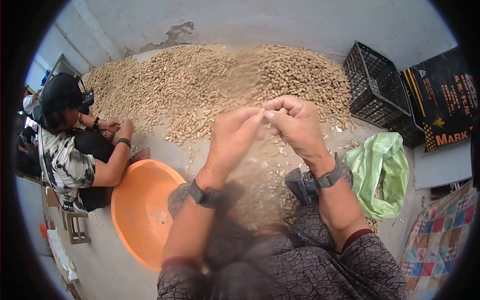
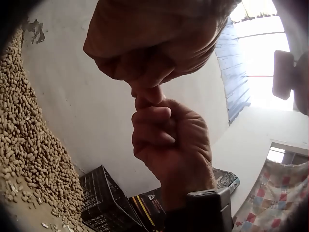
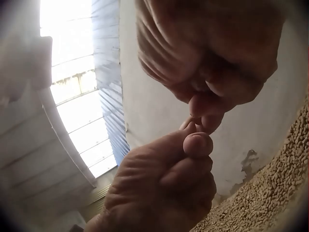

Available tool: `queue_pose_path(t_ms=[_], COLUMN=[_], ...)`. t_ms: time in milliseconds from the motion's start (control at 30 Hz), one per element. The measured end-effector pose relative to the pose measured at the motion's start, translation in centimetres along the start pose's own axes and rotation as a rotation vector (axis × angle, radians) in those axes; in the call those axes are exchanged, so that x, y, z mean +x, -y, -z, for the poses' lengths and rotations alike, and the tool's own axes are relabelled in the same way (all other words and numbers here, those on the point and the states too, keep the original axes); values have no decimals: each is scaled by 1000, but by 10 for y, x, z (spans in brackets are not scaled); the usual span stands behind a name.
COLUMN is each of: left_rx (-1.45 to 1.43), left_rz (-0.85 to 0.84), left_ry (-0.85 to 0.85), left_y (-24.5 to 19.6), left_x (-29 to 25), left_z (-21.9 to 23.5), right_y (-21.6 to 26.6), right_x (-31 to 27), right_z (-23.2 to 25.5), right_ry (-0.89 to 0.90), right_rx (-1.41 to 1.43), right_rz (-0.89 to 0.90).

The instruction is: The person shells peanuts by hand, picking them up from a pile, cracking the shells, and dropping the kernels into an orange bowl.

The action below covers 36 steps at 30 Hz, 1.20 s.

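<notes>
Both hands meet fingertip to fingertip in front of the body, above the floor. Between them is a small tan peanut (image 1: 262, 110), mostly covered by the fingers. My left hand (image 1: 231, 137) pinches it from the left with thumb and forefinger. From the other side my right hand (image 1: 299, 127) pinches it too, its remaining fingers curled in. The right wrist view shows a sliver of the peanut (image 3: 192, 120) between the thumbs and fingertips. Behind the hands, a large heap of unshelled peanuts (image 1: 200, 75) lies along the wall.
An orange basin (image 1: 132, 215) stands at the left, beside a crouching person (image 1: 75, 155). To the right are a light green bag (image 1: 372, 170), a black plastic crate (image 1: 375, 90) and a black printed sack (image 1: 442, 100). Loose shells (image 1: 275, 185) litter the floor below the hands.
</notes>
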State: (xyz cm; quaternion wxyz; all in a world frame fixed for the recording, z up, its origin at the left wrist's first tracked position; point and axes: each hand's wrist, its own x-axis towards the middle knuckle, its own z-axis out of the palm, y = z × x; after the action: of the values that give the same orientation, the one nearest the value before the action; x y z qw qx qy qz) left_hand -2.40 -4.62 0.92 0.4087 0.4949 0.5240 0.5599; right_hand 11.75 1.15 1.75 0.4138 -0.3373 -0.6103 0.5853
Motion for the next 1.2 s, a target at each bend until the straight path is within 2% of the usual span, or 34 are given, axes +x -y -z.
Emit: queue_pose_path(t_ms=[167,233,367,633,733,867,933,967,1033,1167,1200], left_rx=[83,115,90,139,-10,-50,-158,-158,-102,-64,-161], left_rz=[-17,-71,70,61,70,90,45,48,-63,-17,5], left_ry=[37,82,93,-5,-29,0,-64,-60,-155,-206,-195], left_y=[-6,-6,-17,-13,-5,0,14,20,22,35,33], left_x=[0,1,-5,-8,-6,-2,2,2,3,9,11], left_z=[8,10,10,2,-4,-9,-14,-19,-27,-31,-34], right_y=[3,6,8,5,3,1,-1,-3,-3,-7,-9], right_x=[2,1,-1,0,1,1,1,1,0,-2,-1], right_z=[4,4,2,3,2,1,-1,-1,-1,1,2], right_ry=[84,120,135,151,123,70,46,11,-34,-102,-117], right_rx=[14,-4,2,93,168,134,138,147,161,157,158], right_rz=[-28,-60,-69,-130,-151,-159,-163,-160,-158,-142,-107])
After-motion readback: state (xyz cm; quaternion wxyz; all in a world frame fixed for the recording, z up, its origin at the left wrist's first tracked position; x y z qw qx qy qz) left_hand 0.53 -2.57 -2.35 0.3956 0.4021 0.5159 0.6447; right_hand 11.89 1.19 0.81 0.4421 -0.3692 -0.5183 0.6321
